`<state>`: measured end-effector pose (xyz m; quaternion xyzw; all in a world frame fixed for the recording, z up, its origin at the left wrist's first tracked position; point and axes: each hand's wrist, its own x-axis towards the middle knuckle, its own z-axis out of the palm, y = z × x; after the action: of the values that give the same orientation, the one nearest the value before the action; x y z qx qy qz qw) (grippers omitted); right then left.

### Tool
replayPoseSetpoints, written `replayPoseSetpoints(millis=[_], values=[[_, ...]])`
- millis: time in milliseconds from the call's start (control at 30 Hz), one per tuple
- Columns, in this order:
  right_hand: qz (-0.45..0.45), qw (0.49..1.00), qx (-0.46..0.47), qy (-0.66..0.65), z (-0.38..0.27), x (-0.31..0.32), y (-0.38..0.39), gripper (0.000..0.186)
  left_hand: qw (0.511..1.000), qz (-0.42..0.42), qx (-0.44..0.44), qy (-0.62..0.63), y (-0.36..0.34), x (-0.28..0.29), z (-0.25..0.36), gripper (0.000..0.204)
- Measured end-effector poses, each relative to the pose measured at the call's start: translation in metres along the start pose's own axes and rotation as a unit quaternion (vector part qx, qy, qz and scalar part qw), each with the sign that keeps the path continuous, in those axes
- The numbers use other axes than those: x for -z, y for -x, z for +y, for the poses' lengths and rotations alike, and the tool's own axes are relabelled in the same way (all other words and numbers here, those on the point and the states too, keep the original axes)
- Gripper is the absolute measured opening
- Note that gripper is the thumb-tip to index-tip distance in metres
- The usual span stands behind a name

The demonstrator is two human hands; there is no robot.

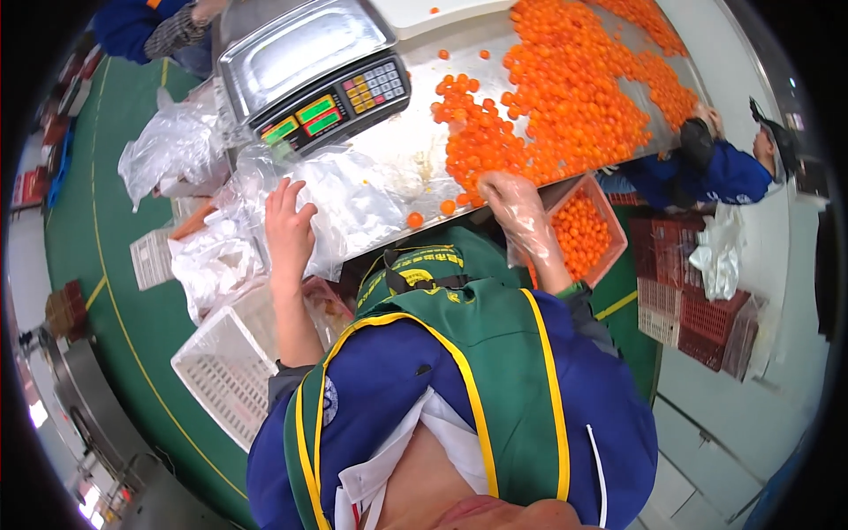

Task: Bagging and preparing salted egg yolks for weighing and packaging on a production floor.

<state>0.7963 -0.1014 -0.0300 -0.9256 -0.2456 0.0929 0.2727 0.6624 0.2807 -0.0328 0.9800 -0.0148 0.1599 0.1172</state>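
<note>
My bare left hand point(291, 221) has its fingers spread at a pile of clear plastic bags point(353, 203) below a digital scale point(300, 62). My right hand point(512, 203), in a clear plastic glove, has its fingers curled at the lower edge of a large spread of small round orange fruits point(574, 97) on the steel table point(397, 146); whether they hold anything is hidden. Just beside and below it is a pink crate point(617, 238) holding more of these fruits.
A co-worker in blue point(724, 168) is at the table's right end; another person's sleeve point(124, 31) shows at upper left. A white crate point(221, 362) stands below my left arm. Stacked crates point(671, 291) are at right, and more bags point(172, 141) lie at left.
</note>
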Motion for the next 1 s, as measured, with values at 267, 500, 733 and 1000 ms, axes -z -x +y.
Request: replayPoseSetpoints(millis=[267,500,733,1000], values=[[-0.172,0.976,0.081,0.108,-0.073,-0.072,-0.09,0.036,0.975,0.087,0.087,0.183,0.014,-0.002,0.038,0.032],[-0.084,0.992,0.071,0.062,-0.077,-0.071,-0.094,0.018,0.772,-0.039,0.245,0.585,-0.002,-0.064,0.096,0.028],[-0.005,0.986,0.164,0.04,-0.097,-0.044,-0.07,0.01,0.521,-0.018,0.364,0.771,-0.04,-0.115,0.102,0.035],[-0.03,0.974,0.217,0.063,-0.085,-0.023,-0.071,0.009,0.419,0.047,0.416,0.806,-0.071,-0.105,0.102,0.04]])
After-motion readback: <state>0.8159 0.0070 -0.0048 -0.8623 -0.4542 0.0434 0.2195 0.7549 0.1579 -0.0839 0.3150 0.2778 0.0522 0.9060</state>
